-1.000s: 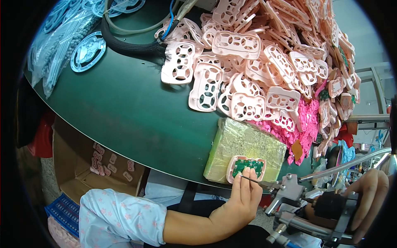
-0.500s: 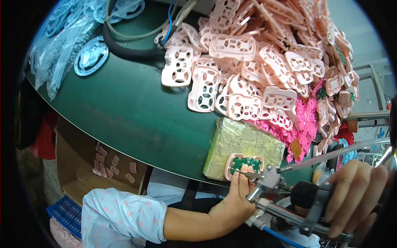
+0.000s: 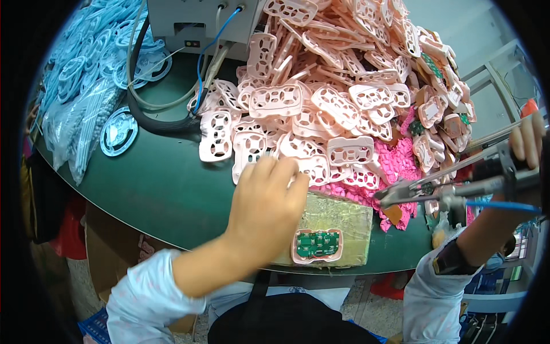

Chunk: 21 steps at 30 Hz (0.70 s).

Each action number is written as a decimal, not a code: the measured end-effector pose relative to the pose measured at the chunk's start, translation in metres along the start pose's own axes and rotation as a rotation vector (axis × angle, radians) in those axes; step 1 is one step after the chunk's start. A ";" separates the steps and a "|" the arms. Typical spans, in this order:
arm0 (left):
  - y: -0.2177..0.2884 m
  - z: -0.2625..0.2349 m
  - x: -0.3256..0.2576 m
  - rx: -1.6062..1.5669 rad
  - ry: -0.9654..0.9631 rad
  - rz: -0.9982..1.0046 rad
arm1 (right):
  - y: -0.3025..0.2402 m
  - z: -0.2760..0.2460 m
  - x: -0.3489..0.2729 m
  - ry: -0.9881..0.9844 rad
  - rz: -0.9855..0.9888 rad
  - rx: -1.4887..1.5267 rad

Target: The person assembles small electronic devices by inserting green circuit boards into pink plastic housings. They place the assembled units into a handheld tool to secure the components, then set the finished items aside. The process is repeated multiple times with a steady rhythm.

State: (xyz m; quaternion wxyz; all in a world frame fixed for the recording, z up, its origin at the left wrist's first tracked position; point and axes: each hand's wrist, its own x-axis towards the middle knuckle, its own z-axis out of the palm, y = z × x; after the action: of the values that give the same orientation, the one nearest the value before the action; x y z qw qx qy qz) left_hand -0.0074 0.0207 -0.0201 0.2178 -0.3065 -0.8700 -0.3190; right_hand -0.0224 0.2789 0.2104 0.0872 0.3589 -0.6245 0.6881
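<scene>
My left hand (image 3: pixel 266 200) is raised over the near edge of a pile of pale pink plastic shells (image 3: pixel 275 100). Its fingers are curled and their tips hidden, so I cannot see what they hold, if anything. Beside it, a pink shell with a green circuit board (image 3: pixel 318 245) lies on a yellow-green wrapped block (image 3: pixel 352 221). At the far right my right hand (image 3: pixel 528 140) grips a powered screwdriver with a blue hose (image 3: pixel 487 186). Its metal nose points left, above small bright pink parts (image 3: pixel 398 163).
Light blue plastic rings (image 3: pixel 119 132) and a clear bag of blue parts (image 3: pixel 83 129) occupy the left of the green table (image 3: pixel 166 195). A grey control box (image 3: pixel 197 28) with cables and a black hose (image 3: pixel 154 126) stands at the back. The table's curved edge runs along the front.
My left hand has left the circuit board and moved up and left to the shell pile. My right hand has lifted the screwdriver away to the right. The view has shifted too.
</scene>
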 end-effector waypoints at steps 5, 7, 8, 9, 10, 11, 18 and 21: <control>-0.020 0.055 0.038 0.154 -0.126 0.054 | 0.016 -0.038 -0.020 0.180 0.016 -0.280; -0.025 0.059 0.040 0.168 -0.147 0.047 | 0.031 -0.032 -0.023 0.302 0.027 -0.300; -0.026 0.057 0.042 0.102 -0.163 0.028 | 0.031 -0.033 -0.023 0.324 0.022 -0.366; -0.028 0.053 0.043 0.050 -0.185 0.003 | 0.033 -0.035 -0.022 0.348 0.016 -0.422; -0.028 0.048 0.045 -0.001 -0.208 -0.021 | 0.033 -0.038 -0.022 0.420 0.032 -0.455; -0.027 0.045 0.051 -0.076 -0.258 -0.107 | 0.030 -0.041 -0.022 0.495 0.052 -0.503; -0.024 -0.006 0.041 -0.836 -0.356 -0.740 | 0.015 -0.066 -0.058 0.820 -0.051 -0.603; -0.018 -0.015 0.028 -1.093 -0.279 -0.877 | 0.053 -0.083 -0.148 0.700 0.090 -1.059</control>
State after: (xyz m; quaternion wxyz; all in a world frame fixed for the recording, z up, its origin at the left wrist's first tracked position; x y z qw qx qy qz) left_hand -0.0373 0.0103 -0.0009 -0.2289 -0.0316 -0.6486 -0.7253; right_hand 0.0231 0.3927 0.0821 0.4229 -0.0057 -0.8292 0.3655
